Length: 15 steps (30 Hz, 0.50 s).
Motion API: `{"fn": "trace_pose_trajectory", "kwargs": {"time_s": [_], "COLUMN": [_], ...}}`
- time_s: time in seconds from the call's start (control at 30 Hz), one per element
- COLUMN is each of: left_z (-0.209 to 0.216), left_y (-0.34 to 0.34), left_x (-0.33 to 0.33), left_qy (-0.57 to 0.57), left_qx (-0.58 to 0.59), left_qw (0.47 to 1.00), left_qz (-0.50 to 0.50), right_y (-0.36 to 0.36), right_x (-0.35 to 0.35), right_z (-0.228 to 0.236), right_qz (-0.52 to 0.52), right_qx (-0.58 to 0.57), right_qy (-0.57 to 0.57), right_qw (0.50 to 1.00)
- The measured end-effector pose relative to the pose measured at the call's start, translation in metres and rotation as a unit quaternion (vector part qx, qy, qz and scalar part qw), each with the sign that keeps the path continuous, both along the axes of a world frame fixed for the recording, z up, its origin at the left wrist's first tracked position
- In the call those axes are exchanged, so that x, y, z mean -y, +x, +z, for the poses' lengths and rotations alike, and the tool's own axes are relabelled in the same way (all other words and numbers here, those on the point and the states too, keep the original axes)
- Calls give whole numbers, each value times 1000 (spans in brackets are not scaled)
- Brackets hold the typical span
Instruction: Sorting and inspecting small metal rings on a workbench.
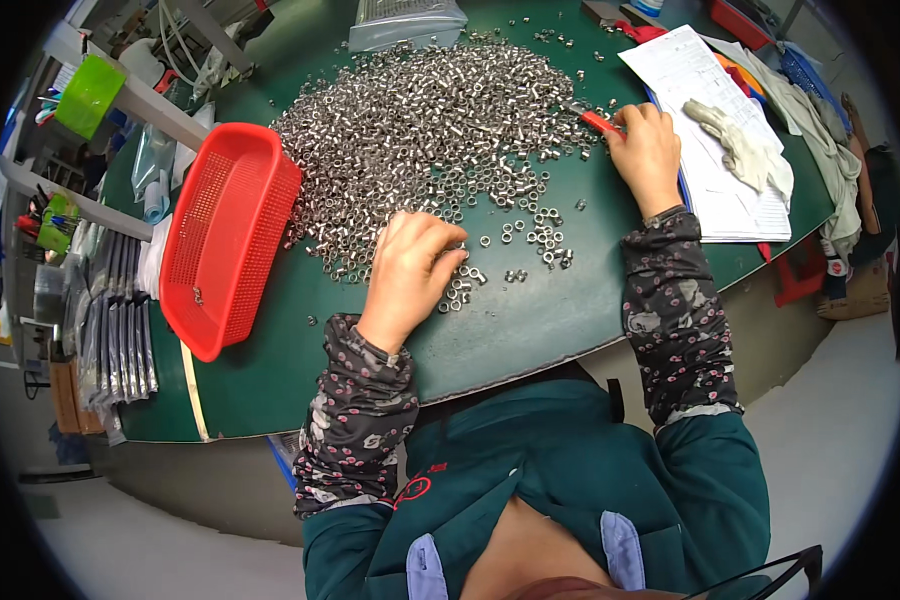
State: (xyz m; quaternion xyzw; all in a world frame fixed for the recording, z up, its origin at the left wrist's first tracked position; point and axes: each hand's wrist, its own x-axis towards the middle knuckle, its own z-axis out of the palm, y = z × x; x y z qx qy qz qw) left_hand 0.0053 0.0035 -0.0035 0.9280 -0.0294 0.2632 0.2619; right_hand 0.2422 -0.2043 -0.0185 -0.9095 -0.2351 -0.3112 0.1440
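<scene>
The right hand (650, 155), right of the frame's upper centre, has its thumb and fingers closed on a red-handled tool (598, 122) whose metal tip points into the heap. The left hand (405, 265), near the middle, lies palm down with bent fingers at the heap's lower edge; whether it grips a piece I cannot tell. The heap of small metal rings (430, 120) fills the upper centre of the green table (530, 320), with loose rings scattered between the hands. A red perforated basket (257, 250) crowds the heap's left side. Papers (710, 215) bearing a pale glove (735, 150) lie just beside the right hand, upper right. A clear plastic bag (405, 22) sits beyond the heap at the top; packaged items (125, 345) line the far left.
</scene>
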Motion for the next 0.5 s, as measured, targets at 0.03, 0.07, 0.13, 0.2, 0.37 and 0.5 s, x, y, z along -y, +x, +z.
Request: {"fn": "trace_pose_trajectory", "kwargs": {"time_s": [0.03, 0.07, 0.13, 0.2, 0.37, 0.5], "left_z": [0, -3, -9, -10, -13, -10], "left_y": [0, 1, 2, 0, 1, -2], "left_x": [3, 5, 6, 6, 5, 5], "left_qy": [26, 25, 45, 50, 62, 80], "left_qx": [4, 4, -14, -23, -35, -35], "left_qw": [1000, 1000, 999, 998, 997, 996], "left_qz": [0, 1, 8, 17, 23, 5], "right_y": [-9, -22, -56, -89, -118, -119], "right_x": [-4, -8, -11, -7, -2, -20], "right_z": [5, 14, 36, 40, 30, 20], "right_qz": [2, 80, 176, 223, 273, 316], "right_qx": [1, -26, -158, -275, -304, -284], "right_qy": [0, 42, 56, 5, -58, 11], "right_qw": [1000, 996, 970, 935, 911, 905]}}
